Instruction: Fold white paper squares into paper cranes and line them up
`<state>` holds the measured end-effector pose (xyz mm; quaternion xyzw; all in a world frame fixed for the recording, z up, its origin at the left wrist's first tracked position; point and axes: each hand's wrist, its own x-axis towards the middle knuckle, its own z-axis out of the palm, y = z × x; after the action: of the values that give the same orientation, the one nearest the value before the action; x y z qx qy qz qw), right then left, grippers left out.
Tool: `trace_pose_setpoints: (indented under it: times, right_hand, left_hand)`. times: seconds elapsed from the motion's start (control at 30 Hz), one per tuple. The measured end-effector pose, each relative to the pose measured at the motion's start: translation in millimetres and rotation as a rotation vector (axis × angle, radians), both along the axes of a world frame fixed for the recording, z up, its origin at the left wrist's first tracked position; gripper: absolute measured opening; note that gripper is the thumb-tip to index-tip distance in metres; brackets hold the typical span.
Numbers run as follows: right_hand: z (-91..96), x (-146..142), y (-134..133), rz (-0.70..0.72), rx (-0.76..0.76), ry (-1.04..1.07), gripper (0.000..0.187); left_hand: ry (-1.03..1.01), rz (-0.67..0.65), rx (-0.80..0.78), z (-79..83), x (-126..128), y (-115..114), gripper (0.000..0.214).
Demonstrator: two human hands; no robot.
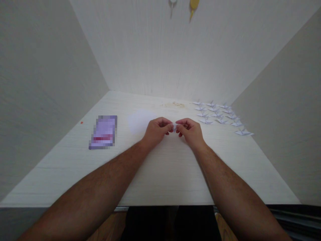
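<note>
Between my two hands is a small piece of folded white paper (pixel 175 127), pinched from both sides a little above the white table. My left hand (pixel 159 129) is closed on its left end, thumb and fingertips together. At the other end, my right hand (pixel 188 130) pinches the paper in the same way. The fingers cover most of it, so its folded shape is hard to make out. Several white folded paper cranes (pixel 215 113) stand in rows on the table, to the right of my right hand.
A purple packet (pixel 104 131), blurred out, lies on the left of the table (pixel 160 174). Near it is a tiny orange bit (pixel 81 122). Pale walls enclose the left, back and right sides. A yellow hanging object (pixel 194 4) is on the back wall.
</note>
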<state>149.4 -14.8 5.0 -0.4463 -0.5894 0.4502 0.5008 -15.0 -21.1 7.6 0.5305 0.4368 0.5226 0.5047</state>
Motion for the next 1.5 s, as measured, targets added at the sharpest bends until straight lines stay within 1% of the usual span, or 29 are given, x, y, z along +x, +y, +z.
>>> trace_pose_setpoints:
  times: [0.07, 0.33, 0.5, 0.63, 0.83, 0.97, 1.23, 1.5]
  right_hand:
    - [0.6, -0.5, 0.2, -0.011, -0.010, -0.021, 0.019]
    - [-1.3, -0.8, 0.4, 0.009, 0.008, 0.000, 0.020]
    - [0.7, -1.4, -0.8, 0.006, 0.006, 0.009, 0.020]
    - [2.7, -3.1, -1.5, 0.000, 0.033, 0.008, 0.020]
    - [4.4, -3.5, -2.7, -0.033, 0.026, -0.067, 0.022]
    - [4.9, -2.2, -4.0, -0.063, 0.080, -0.173, 0.021]
    - [4.0, 0.4, -5.2, -0.013, 0.139, -0.208, 0.017]
    - [2.4, 1.1, -5.7, -0.029, 0.136, -0.233, 0.019]
  left_hand:
    - [0.023, 0.010, 0.021, 0.5, 0.1, -0.1, 0.022]
    - [0.073, 0.045, 0.052, 1.9, 0.2, 0.2, 0.019]
    - [0.102, 0.039, 0.091, -1.5, -0.3, 0.7, 0.018]
    - [0.120, 0.040, 0.134, -4.1, -0.4, 1.2, 0.017]
    - [0.152, 0.037, 0.154, -4.9, -0.3, 0.4, 0.017]
    - [0.188, 0.027, 0.157, -6.7, 0.4, 0.1, 0.019]
    - [0.221, 0.005, 0.160, 1.6, 0.3, -2.4, 0.011]
    - [0.272, 0.029, 0.160, 4.0, 0.6, -2.8, 0.009]
